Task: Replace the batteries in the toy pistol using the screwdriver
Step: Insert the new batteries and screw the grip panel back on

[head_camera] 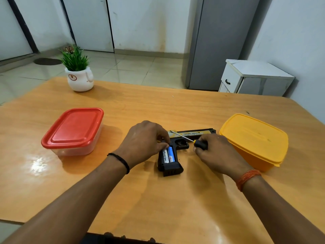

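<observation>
Pale room with scuffed white walls, tiled floor, a grey cabinet (218, 43) standing at the back and a small white side unit (253, 77) beside it. In front, an orange wood-grain table (133, 199) filling the lower view.

On the table, near the middle: a black toy pistol (181, 143), lying on its side, barrel pointing right, a yellow label along the slide, grip pointing toward the viewer. Battery compartment in the grip uncovered, two batteries (168, 154) seated side by side inside, one white with black lettering, one blue.

Left hand (146, 140) at the top of the grip, fingers curled down, fingertips pinching at the upper end of the batteries; a small dark part possibly under the fingers, too hidden to tell. Black band on that wrist.

Right hand (214, 154) just right of the trigger guard, fingers wrapped round the black handle of a screwdriver (191, 140). Thin metal shaft running up and left across the pistol's slide, tip resting near the rear of the yellow label. Orange thread wound round that wrist.

Left of the pistol, well apart: a clear tub with a red lid (73, 129), closed. Right of the pistol, just beside the muzzle: a yellow lidded box (255, 140), closed. At the far left edge of the table: a white pot with green grass-like plant (79, 74).
</observation>
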